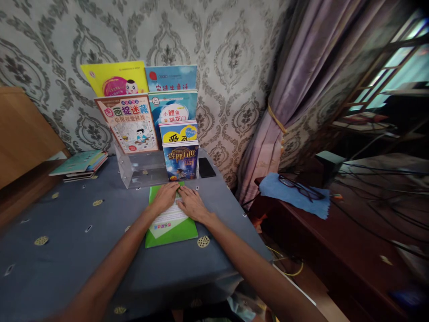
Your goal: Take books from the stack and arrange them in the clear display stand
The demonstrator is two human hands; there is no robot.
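Observation:
A green book [181, 233] with a white text panel lies flat on the grey-blue tablecloth [100, 250]. My left hand [165, 197] rests on its upper part, fingers stretched toward the far edge. Beside it my right hand [193, 204] lies flat on the same book, the fingertips of both hands close together. Just beyond the book stands a clear acrylic rack [125, 172] with books upright in tiers. A dark blue book [181, 162] fills its front right tier, and an orange-bordered book [129, 125] leans at the left.
A stack of thin books [80, 163] lies at the table's left back, near a wooden panel [27, 134]. A black phone [207, 167] is right of the rack. On a dark red desk [362, 250] to the right are glasses [300, 187] on a blue cloth [291, 197], and cables.

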